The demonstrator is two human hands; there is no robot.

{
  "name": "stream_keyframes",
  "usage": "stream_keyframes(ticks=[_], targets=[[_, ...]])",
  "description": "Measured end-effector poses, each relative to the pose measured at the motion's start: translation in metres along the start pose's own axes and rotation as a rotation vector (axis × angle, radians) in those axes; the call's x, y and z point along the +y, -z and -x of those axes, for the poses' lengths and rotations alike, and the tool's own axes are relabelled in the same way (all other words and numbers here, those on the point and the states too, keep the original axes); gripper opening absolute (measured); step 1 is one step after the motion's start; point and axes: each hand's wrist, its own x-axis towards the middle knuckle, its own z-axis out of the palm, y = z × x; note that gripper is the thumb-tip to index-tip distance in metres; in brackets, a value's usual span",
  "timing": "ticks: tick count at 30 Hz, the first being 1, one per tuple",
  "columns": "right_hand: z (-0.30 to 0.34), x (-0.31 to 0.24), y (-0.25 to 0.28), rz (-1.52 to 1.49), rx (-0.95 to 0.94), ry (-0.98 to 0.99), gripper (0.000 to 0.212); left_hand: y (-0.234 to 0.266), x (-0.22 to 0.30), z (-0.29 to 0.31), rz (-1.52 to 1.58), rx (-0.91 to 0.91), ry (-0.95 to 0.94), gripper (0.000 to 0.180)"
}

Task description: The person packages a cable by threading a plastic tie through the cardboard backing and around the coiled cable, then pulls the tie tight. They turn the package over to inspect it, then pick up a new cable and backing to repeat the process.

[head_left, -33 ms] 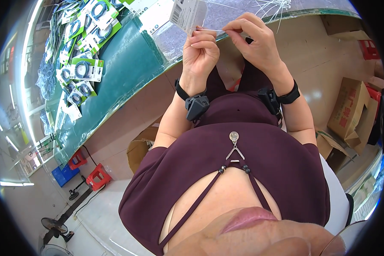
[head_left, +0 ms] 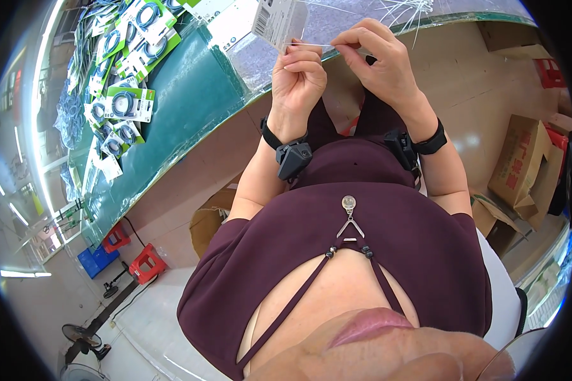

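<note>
At the table edge my left hand is closed, its fingertips pinching the lower corner of a white package with printed panels and a clear-looking side. A thin white cable tie stretches from that corner across to my right hand. The thumb and forefinger of my right hand are pinched on the tie's other end. How the tie passes through the package is too small to make out. Above my right hand, several loose white cable ties lie fanned on the table.
Carded blue cables are heaped on the green table at the left. A white printed carton lies beside the package. Cardboard boxes stand on the floor at the right; red stools are at lower left.
</note>
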Motion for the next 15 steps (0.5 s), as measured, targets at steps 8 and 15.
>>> stream_keyframes(ticks=[8,15], targets=[[-0.004,0.001,-0.004,-0.021,0.019,0.021,0.012,0.007,0.003,-0.005,-0.113,-0.033,0.003,0.013],[-0.009,-0.005,-0.021,-0.115,0.084,-0.128,0.013,0.012,-0.004,-0.005,-0.622,0.002,-0.287,0.031]])
